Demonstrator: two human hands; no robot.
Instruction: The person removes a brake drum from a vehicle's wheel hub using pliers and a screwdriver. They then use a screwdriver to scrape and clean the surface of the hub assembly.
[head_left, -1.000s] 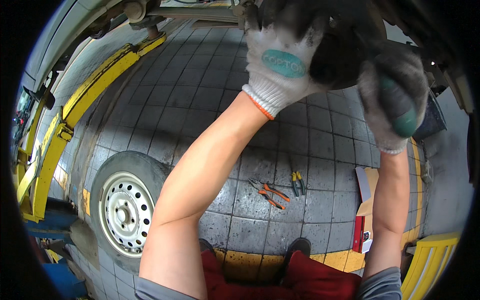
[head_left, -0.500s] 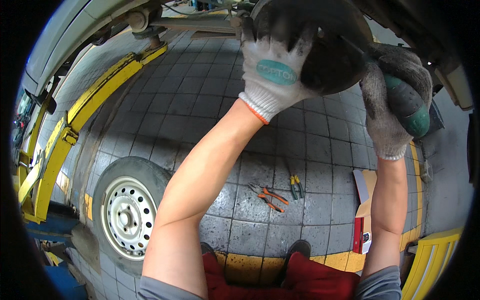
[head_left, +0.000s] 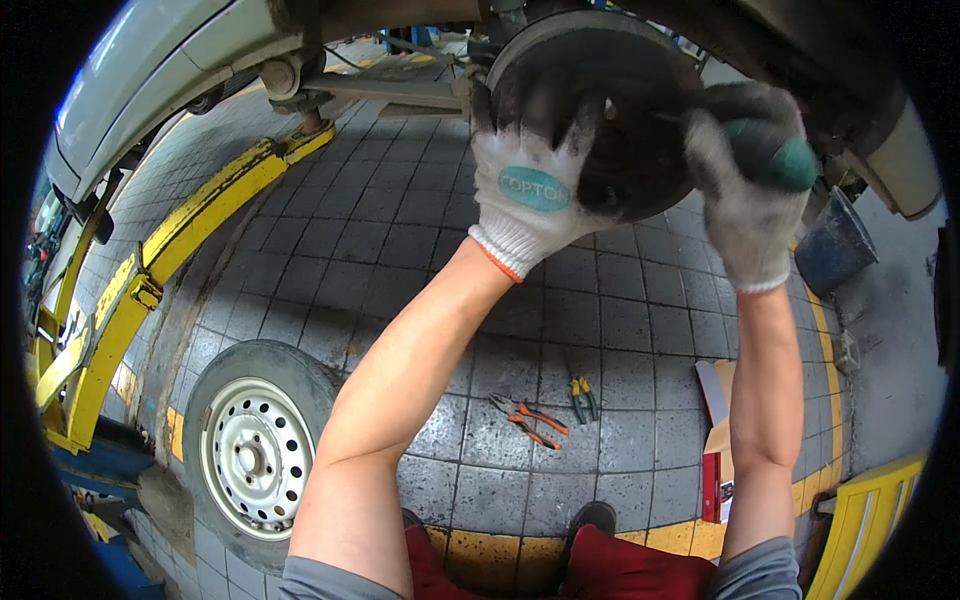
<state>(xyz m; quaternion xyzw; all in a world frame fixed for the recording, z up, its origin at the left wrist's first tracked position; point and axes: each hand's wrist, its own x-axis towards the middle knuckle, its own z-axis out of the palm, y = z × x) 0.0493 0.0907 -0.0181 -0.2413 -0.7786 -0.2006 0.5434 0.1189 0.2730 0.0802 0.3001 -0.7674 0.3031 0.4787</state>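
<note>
A dark brake drum (head_left: pixel 645 185) hangs under the raised vehicle at the top of the view. My left hand (head_left: pixel 530 170), in a white glove with dark, dirty fingers, lies against the drum's face with its fingers spread. To the right of the drum, my right hand (head_left: pixel 745 215) in a soiled glove is closed around the green and black handle of a screwdriver (head_left: pixel 793 165). The handle's end points to the right. Motion blur and shadow hide the screwdriver's tip, so I cannot tell whether it touches the drum.
A wheel with a white steel rim (head_left: pixel 255 458) stands at the lower left, near a yellow lift arm (head_left: pixel 205 215). Orange-handled pliers (head_left: pixel 535 420) and yellow-and-green-handled pliers (head_left: pixel 583 400) lie on the tiles. An open box (head_left: pixel 713 440), a dark bucket (head_left: pixel 836 245) and a yellow cabinet (head_left: pixel 865 525) are right.
My right hand has risen and moved left with the screwdriver, whose handle now sits more level. My left hand stays on the drum. The whole view has shifted slightly.
</note>
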